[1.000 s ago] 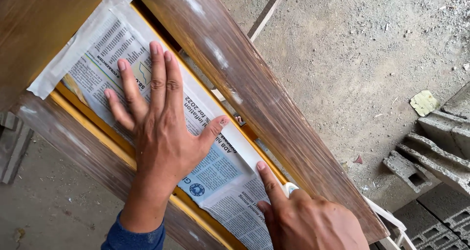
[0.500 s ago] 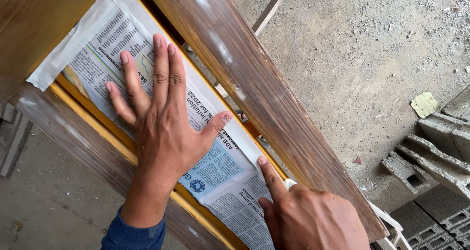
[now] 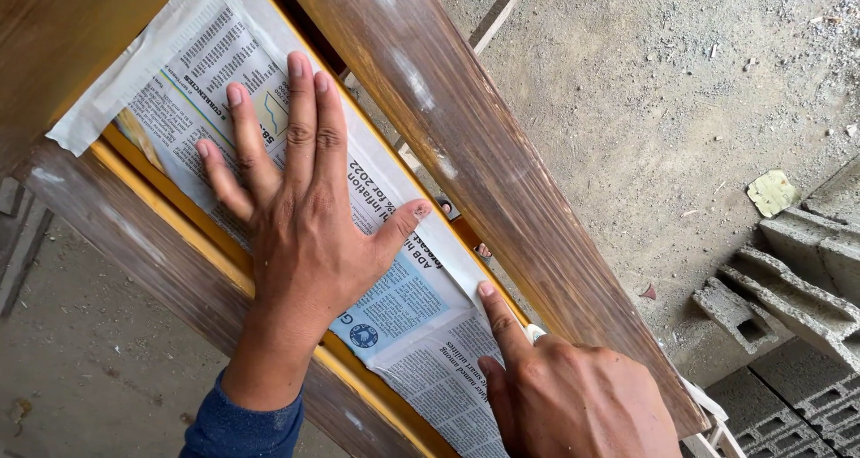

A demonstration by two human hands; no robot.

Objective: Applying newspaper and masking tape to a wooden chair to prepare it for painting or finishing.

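My left hand (image 3: 300, 220) lies flat, fingers spread, on a sheet of newspaper (image 3: 408, 301) that covers a panel set in a brown wooden frame (image 3: 466, 144). White tape (image 3: 134, 68) runs along the paper's edges. My right hand (image 3: 573, 391) is lower right, its index finger stretched out and pressing on the taped edge of the paper next to the upper wooden rail; its other fingers are curled, and something small and white shows beside the knuckle. A yellow strip (image 3: 166, 203) shows between the paper and the lower rail (image 3: 170, 265).
Bare, gritty concrete floor (image 3: 663, 108) lies beyond the frame. Grey hollow concrete blocks (image 3: 797, 288) are stacked at the right edge, with a pale scrap (image 3: 772, 192) beside them. A white object (image 3: 708, 409) pokes out under the frame's lower right end.
My left hand has slid slightly up the newspaper, staying flat. My right index finger has stayed on the taped edge.
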